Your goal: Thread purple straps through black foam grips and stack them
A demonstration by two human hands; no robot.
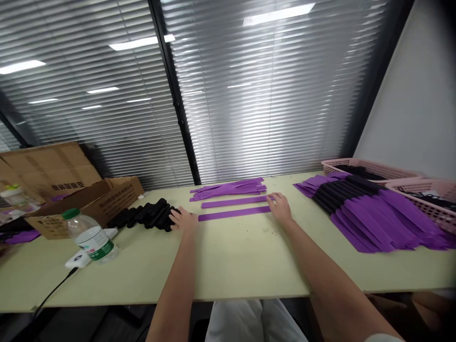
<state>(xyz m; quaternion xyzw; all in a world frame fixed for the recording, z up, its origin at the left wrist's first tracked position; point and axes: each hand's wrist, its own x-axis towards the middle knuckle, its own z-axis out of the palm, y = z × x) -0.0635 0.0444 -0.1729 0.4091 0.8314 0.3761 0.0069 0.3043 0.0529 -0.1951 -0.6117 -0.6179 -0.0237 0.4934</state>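
Two flat purple strips, an upper strip [231, 202] and a lower strip [231, 213], lie side by side across the table before me. My right hand [280, 207] is at their right ends, its fingers bent and closed on the upper strip's end. Left of the strips, my left hand [184, 219] reaches with fingers apart to the right end of a row of black folded pieces [151, 214]. Its fingertips touch the nearest piece. Behind the two strips lies a loose pile of purple strips [228, 189].
To the right lies a large stack of purple strips with black bands [381, 213], beside pink baskets [370, 167] holding black items. On the left are an open cardboard box [117, 199], a plastic bottle [94, 240] and a white device with a black cable [77, 259]. Blinds stand behind the table.
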